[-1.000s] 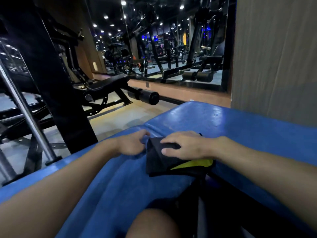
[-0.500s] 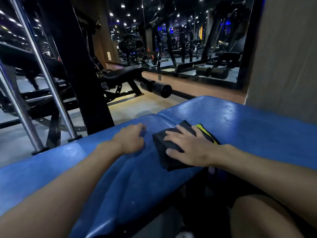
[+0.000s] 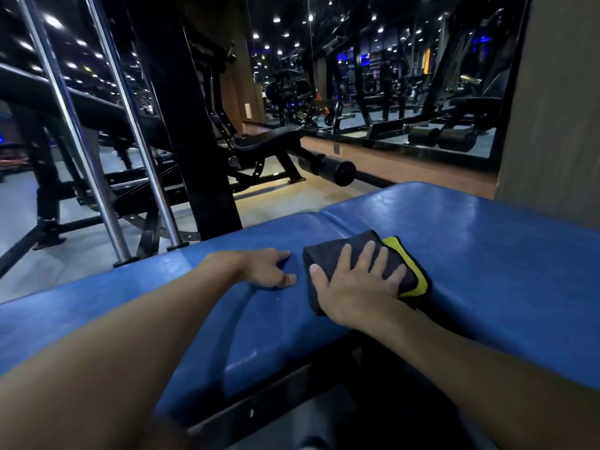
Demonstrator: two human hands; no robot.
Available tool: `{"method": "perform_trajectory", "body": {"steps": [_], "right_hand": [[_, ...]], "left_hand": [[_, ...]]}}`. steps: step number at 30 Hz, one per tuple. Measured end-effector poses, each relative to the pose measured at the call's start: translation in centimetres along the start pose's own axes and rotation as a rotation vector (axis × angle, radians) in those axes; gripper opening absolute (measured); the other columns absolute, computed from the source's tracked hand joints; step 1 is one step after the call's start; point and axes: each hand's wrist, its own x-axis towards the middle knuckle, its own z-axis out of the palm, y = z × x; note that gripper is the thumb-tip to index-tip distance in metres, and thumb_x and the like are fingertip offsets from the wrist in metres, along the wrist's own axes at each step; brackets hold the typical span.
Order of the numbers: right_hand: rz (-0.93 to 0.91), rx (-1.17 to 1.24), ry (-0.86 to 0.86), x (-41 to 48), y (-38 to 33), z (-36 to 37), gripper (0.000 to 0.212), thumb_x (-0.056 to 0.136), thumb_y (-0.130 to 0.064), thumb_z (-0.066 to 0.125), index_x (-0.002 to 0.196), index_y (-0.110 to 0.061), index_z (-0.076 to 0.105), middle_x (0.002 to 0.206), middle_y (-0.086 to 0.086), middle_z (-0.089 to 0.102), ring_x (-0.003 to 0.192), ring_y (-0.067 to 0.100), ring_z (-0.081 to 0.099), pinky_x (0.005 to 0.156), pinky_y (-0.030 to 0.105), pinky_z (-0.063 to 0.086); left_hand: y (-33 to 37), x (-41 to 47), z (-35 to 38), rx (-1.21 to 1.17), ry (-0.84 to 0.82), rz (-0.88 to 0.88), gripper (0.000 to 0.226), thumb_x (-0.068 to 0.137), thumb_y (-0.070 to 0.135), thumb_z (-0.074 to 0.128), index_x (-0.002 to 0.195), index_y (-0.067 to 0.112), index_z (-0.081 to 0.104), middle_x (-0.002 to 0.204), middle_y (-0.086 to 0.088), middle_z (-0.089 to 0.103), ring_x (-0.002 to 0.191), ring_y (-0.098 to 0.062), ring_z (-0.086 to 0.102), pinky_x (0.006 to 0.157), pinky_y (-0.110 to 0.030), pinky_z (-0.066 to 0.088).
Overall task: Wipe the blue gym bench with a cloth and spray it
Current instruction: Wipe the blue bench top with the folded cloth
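The blue gym bench (image 3: 487, 254) runs across the lower frame, padded, with a seam between two pads. A folded black cloth (image 3: 328, 254) with a yellow edge lies on it near the seam. My right hand (image 3: 354, 280) presses flat on the cloth with its fingers spread. My left hand (image 3: 269, 269) rests on the bench pad just left of the cloth, fingers loosely bent and holding nothing. No spray bottle is in view.
A thick black machine post (image 3: 181, 125) and two chrome bars (image 3: 97, 141) stand just beyond the bench on the left. A black bench with a roller pad (image 3: 328, 167) sits further back. A wall mirror (image 3: 406, 76) and a grey wall panel (image 3: 552, 108) are to the right.
My right hand has flattened out and slid the cloth up onto the top of the pad, away from the near edge. My left hand stays beside it on the bench.
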Motion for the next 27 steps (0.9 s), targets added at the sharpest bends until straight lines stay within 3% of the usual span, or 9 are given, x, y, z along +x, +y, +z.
{"method": "perform_trajectory", "body": {"steps": [4, 6, 9, 12, 15, 17, 22, 27], "right_hand": [[-0.019, -0.063, 0.001, -0.4, -0.9, -0.4, 0.09, 0.092, -0.073, 0.002, 0.157, -0.012, -0.003, 0.162, 0.024, -0.012, 0.148, 0.044, -0.012, 0.112, 0.07, -0.003], [0.029, 0.005, -0.019, -0.1, -1.2, -0.8, 0.091, 0.091, -0.074, 0.004, 0.157, -0.012, 0.0, 0.162, 0.023, -0.012, 0.148, 0.044, -0.015, 0.108, 0.075, -0.004], [0.05, 0.029, -0.016, 0.5, -2.1, -0.3, 0.087, 0.092, -0.073, 0.007, 0.157, -0.015, -0.006, 0.162, 0.023, -0.015, 0.147, 0.045, -0.017, 0.104, 0.08, -0.003], [0.0, -0.045, 0.016, 1.9, -2.1, 0.4, 0.078, 0.097, -0.065, 0.008, 0.157, -0.017, -0.006, 0.162, 0.023, -0.013, 0.148, 0.046, -0.014, 0.105, 0.079, -0.001], [-0.086, -0.094, 0.021, 4.0, -1.9, 0.2, 0.076, 0.098, -0.062, 0.009, 0.157, -0.017, -0.006, 0.163, 0.022, -0.011, 0.148, 0.046, -0.011, 0.106, 0.078, 0.001], [-0.137, -0.133, 0.02, 5.9, -2.3, -0.1, 0.076, 0.098, -0.062, 0.009, 0.157, -0.017, -0.005, 0.163, 0.021, -0.01, 0.148, 0.045, -0.009, 0.107, 0.076, 0.003], [-0.376, -0.183, -0.009, 10.4, -2.5, -1.2, 0.073, 0.099, -0.063, 0.011, 0.158, -0.023, -0.004, 0.165, 0.012, -0.009, 0.151, 0.036, -0.009, 0.114, 0.067, 0.003], [-0.604, -0.259, -0.026, 10.5, 0.4, -1.5, 0.063, 0.102, -0.055, 0.013, 0.157, -0.032, -0.009, 0.166, 0.005, -0.012, 0.152, 0.026, -0.012, 0.12, 0.056, 0.001]], "left_hand": [[-0.5, -0.2, 0.3, 0.022, 0.038, 0.017, 0.077, 0.099, 0.053, 0.05, 0.16, 0.019, 0.018, 0.164, -0.001, 0.025, 0.15, -0.021, 0.025, 0.12, -0.036, 0.022], [-0.6, 0.0, 0.3, 0.02, 0.037, 0.025, 0.074, 0.098, 0.054, 0.052, 0.158, 0.019, 0.026, 0.16, -0.004, 0.034, 0.145, -0.024, 0.035, 0.115, -0.037, 0.03], [-1.1, 0.4, 0.1, 0.025, 0.079, 0.063, 0.054, 0.099, 0.046, 0.054, 0.145, 0.018, 0.044, 0.139, -0.006, 0.056, 0.116, -0.021, 0.056, 0.097, -0.033, 0.043], [-2.2, 1.1, 0.0, 0.013, 0.174, 0.127, 0.057, 0.101, 0.039, 0.054, 0.151, 0.016, 0.04, 0.136, -0.006, 0.056, 0.121, -0.022, 0.054, 0.104, -0.035, 0.042], [-4.2, 2.0, 0.0, 0.017, 0.23, 0.098, 0.072, 0.092, 0.064, 0.053, 0.152, 0.029, 0.036, 0.143, 0.0, 0.042, 0.132, -0.024, 0.044, 0.113, -0.049, 0.035], [-5.4, 2.3, 0.1, 0.016, 0.247, 0.093, 0.078, 0.081, 0.075, 0.045, 0.147, 0.033, 0.041, 0.136, 0.005, 0.046, 0.128, -0.021, 0.046, 0.11, -0.052, 0.037], [-7.1, 1.4, 0.8, -0.072, 0.301, 0.129, 0.056, 0.097, 0.045, 0.059, 0.147, 0.024, 0.045, 0.137, 0.002, 0.048, 0.123, -0.016, 0.05, 0.108, -0.031, 0.037], [-6.8, 0.2, 1.2, -0.11, 0.363, 0.096, 0.054, 0.097, 0.039, 0.061, 0.146, 0.021, 0.048, 0.139, -0.001, 0.05, 0.128, -0.018, 0.049, 0.108, -0.029, 0.036]]}}
